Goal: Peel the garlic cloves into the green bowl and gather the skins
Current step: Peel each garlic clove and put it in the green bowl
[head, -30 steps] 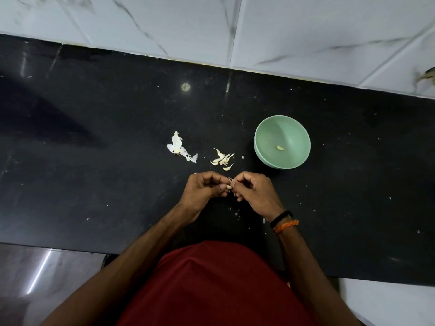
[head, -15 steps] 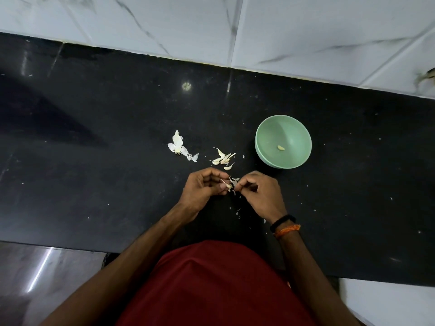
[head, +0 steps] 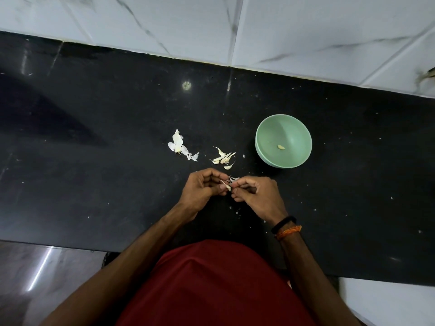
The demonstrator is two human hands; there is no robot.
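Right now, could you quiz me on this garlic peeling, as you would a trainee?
1. True or false: the green bowl holds one peeled clove.
2. What do the left hand and right hand hold between them?
A. a knife
B. a garlic clove
C. a spoon
3. Fill in: the loose skins lie on the black counter to the ____ of the bowl.

Key:
1. True; a single pale clove lies inside.
2. B; both hands pinch the garlic clove, its skin partly lifted.
3. Left; the skins lie outside the bowl, not yet gathered.
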